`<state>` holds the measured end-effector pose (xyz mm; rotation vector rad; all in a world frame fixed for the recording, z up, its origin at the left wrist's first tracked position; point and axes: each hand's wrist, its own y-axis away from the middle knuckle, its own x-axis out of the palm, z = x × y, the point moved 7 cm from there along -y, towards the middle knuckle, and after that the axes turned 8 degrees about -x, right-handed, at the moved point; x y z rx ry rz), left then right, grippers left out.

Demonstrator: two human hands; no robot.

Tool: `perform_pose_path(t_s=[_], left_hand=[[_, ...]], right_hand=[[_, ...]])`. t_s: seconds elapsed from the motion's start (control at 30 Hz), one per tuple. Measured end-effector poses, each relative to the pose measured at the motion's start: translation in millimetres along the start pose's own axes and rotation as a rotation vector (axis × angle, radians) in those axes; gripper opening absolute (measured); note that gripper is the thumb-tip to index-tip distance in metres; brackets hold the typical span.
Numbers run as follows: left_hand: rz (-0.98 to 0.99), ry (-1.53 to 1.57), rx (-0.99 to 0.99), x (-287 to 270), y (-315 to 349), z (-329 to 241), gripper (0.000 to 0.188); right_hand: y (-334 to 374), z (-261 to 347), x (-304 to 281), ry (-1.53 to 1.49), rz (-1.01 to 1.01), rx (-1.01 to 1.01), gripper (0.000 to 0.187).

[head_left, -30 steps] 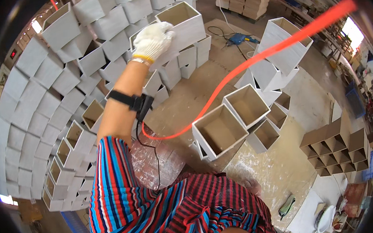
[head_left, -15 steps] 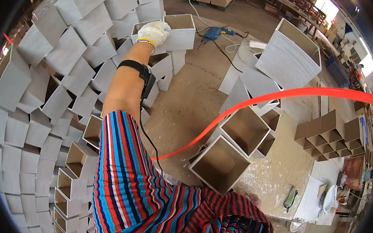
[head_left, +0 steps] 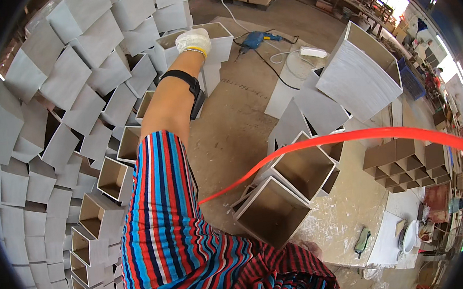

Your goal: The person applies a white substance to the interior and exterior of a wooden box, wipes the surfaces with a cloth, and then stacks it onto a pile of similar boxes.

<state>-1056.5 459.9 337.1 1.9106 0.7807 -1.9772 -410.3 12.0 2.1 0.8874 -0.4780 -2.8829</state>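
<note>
My left hand (head_left: 194, 41), in a white knit glove with a yellow cuff, reaches far forward. Its fingers are curled over the top edge of a white open box (head_left: 217, 53); the fingertips are partly hidden behind the glove's back. Another white-edged box (head_left: 167, 52) stands directly left of that hand. A dark strap with a small black device (head_left: 197, 102) circles my left forearm. In front of my body, tilted open boxes (head_left: 272, 211) with brown insides lean together. My right hand does not show; only a dark red striped sleeve (head_left: 291, 266) appears at the lower edge.
A high wall of stacked white boxes (head_left: 66, 81) curves along the left. A red hose (head_left: 370, 133) crosses from the right. A blue power drill (head_left: 256, 39) with its cord lies on the floor. A large white box (head_left: 358, 74) and brown boxes (head_left: 404, 162) stand at right.
The view has turned slightly, so the stacks shift left. My left hand has slid a little to the right along the boxes' top edge. The red hose sits lower at the right.
</note>
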Motion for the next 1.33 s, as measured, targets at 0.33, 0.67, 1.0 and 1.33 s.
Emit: perform_pose_path(t_s=[0.33,0.67,1.0,1.33], left_hand=[[0.02,-0.019,-0.015,-8.3,2.3,19.2,0.03],[-0.009,-0.141,0.209,-24.1,60.0,22.3,0.044],[0.101,-0.134,0.27,1.6,68.5,34.1,0.061],[0.125,-0.057,0.122,-41.2,97.0,47.2,0.07]], right_hand=[[-5.7,-13.8,5.2,-0.023,0.047,-0.056,0.021],[-10.7,-14.9,7.1,-0.087,0.04,-0.067,0.023],[-12.8,-10.5,7.5,-0.016,0.072,-0.041,0.025],[-21.8,0.2,8.2,0.126,0.121,-0.145,0.028]])
